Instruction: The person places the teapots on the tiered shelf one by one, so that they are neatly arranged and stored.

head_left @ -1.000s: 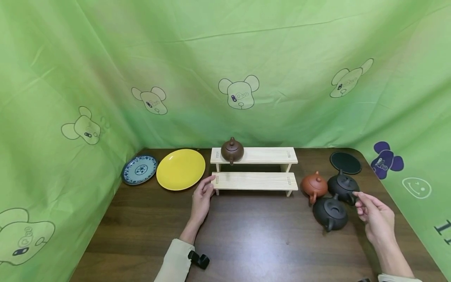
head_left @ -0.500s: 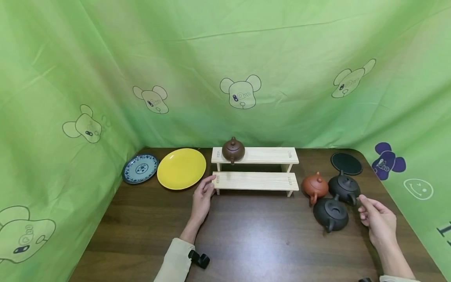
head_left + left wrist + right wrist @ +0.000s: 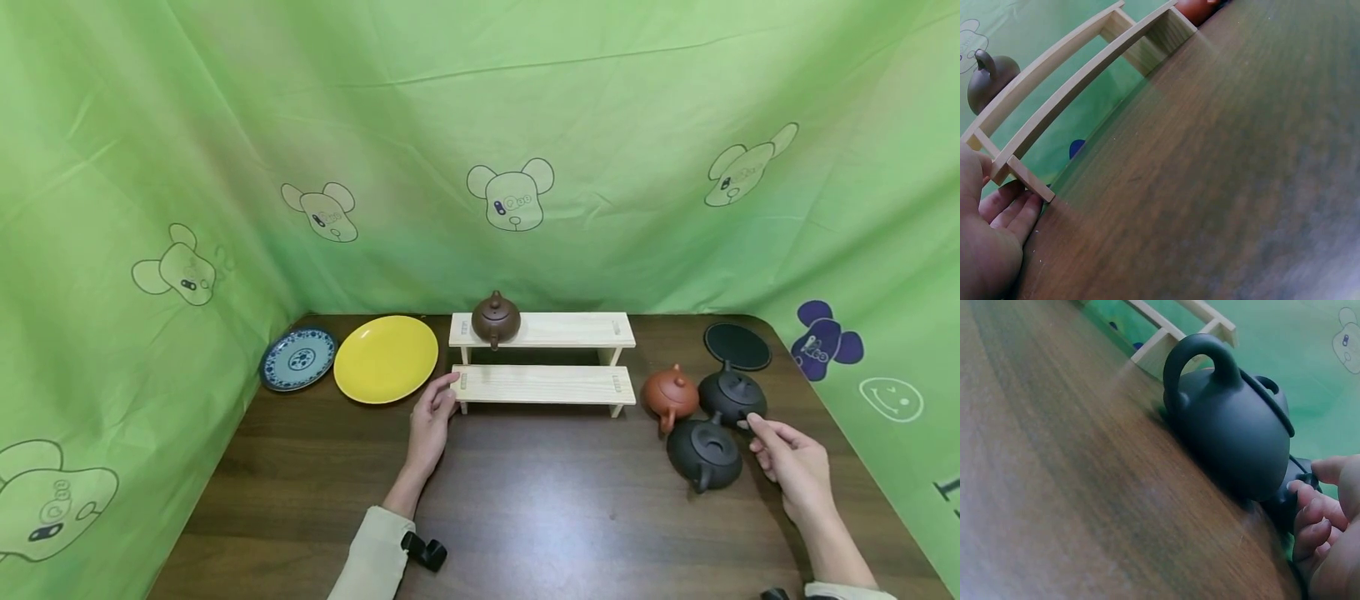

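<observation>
The rear black teapot (image 3: pixel 731 393) is seemingly pinched by the right hand (image 3: pixel 797 468), while, left of that grip, the wooden stand (image 3: pixel 543 384) is touched, as if steadied, by the relaxed left hand (image 3: pixel 429 429).

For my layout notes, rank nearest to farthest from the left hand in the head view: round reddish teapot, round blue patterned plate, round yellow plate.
1. Yellow plate, ahead and left
2. Blue patterned plate, farther left
3. Reddish teapot, away to the right
</observation>
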The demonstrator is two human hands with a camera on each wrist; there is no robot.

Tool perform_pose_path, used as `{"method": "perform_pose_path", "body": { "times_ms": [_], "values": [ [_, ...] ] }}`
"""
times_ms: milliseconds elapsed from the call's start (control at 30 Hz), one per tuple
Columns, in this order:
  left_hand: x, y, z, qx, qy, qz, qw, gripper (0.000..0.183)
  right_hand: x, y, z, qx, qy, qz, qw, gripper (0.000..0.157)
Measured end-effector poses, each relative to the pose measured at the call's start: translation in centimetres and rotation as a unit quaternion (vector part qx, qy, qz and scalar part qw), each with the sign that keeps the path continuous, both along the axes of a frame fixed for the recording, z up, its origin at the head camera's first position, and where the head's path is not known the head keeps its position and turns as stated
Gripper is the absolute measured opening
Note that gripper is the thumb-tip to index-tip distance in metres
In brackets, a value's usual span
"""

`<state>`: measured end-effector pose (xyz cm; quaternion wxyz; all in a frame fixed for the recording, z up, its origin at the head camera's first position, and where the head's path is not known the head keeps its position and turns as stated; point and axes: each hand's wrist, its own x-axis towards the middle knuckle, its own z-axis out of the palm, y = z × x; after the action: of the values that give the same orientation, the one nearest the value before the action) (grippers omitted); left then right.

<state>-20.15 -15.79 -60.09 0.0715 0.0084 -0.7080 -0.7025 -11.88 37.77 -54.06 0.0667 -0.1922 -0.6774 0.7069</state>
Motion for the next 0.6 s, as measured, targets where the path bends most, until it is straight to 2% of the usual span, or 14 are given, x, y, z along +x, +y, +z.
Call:
{"method": "perform_pose_path", "body": {
  "times_ms": [600],
  "values": [
    [-0.28, -0.18, -0.5, 0.005, 0.011, -0.01, 0.9999, 0.03, 0.18, -0.06, 0.34, 0.032, -0.017, 0.028, 0.999, 0.025]
  ]
}}
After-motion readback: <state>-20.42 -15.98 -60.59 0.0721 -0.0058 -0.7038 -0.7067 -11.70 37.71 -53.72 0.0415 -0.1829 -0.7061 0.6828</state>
